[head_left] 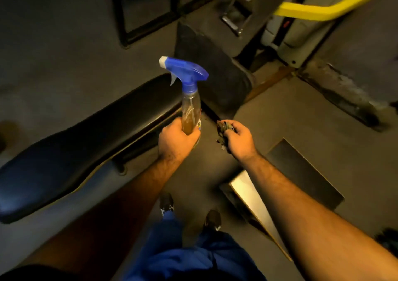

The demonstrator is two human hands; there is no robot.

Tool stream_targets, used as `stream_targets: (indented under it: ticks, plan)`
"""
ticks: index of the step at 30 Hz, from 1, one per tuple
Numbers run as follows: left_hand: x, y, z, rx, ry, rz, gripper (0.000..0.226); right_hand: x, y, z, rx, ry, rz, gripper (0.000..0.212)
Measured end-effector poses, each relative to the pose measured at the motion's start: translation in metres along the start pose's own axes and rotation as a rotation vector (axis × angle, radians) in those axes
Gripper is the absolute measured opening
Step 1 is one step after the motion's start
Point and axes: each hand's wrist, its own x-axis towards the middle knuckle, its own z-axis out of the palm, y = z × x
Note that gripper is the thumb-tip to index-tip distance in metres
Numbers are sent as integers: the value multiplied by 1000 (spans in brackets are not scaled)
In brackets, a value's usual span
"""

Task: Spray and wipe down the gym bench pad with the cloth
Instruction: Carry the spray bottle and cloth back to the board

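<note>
The left hand [177, 137] is clenched around the lower body of a spray bottle [189, 99], its grip wrapping the clear plastic where amber liquid shows, with the knuckles turned up toward the camera. The bottle stands nearly upright, leaning slightly left, and its blue trigger head with the white nozzle points left, out over the near end of the bench pad [86, 142]. No finger rests on the trigger; the whole hand sits low on the bottle, just off the right edge of the pad. The left forearm runs straight up from the lower left, passing beside the pad's near side. The right hand [238, 137] is level with the left and a little apart from it, to the right of the pad, fingers curled in a closed grip on a small bunched cloth [224, 129], dark and greenish, with a loose end hanging below the fingers. The right forearm comes in from the lower right corner. The black pad stretches diagonally away to the lower left, its surface glossy. A second, upright dark pad [213, 73] rises behind the bottle. Below the hands, blue trousers and two dark shoes stand on the grey floor [64, 50].
</note>
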Motion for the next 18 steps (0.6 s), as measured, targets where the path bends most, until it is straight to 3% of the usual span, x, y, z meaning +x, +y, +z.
stream_targets:
  ticks: [8,12,16,18]
  plan:
    - [-42,63,100,133,-204,167,32,-28,93,-106,88,236,132,31]
    - [-62,66,146,152,-340,201,36,-29,168,-135,111,314,222,26]
    - [-82,68,195,105,-462,219,26,-38,200,-152,110,419,241,13]
    - [-90,65,216,96,-480,231,26,-37,217,-158,83,466,241,20]
